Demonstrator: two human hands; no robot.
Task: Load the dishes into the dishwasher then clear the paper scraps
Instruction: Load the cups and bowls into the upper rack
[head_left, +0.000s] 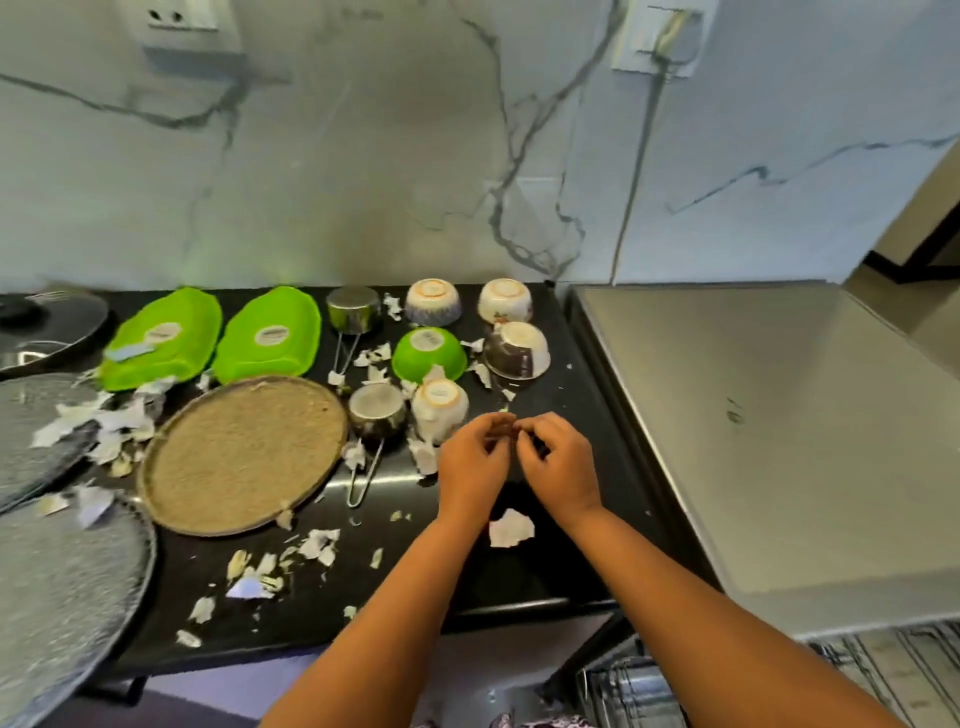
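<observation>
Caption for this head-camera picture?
Above a black counter littered with paper scraps, left hand and right hand hover close together beside upturned bowls.

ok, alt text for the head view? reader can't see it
The left hand and right hand meet, fingers curled, above a black counter strewn with paper scraps. Whether they pinch anything is too small to tell. Beyond and left of them sit upturned bowls, two green dishes and a round tray.
</observation>
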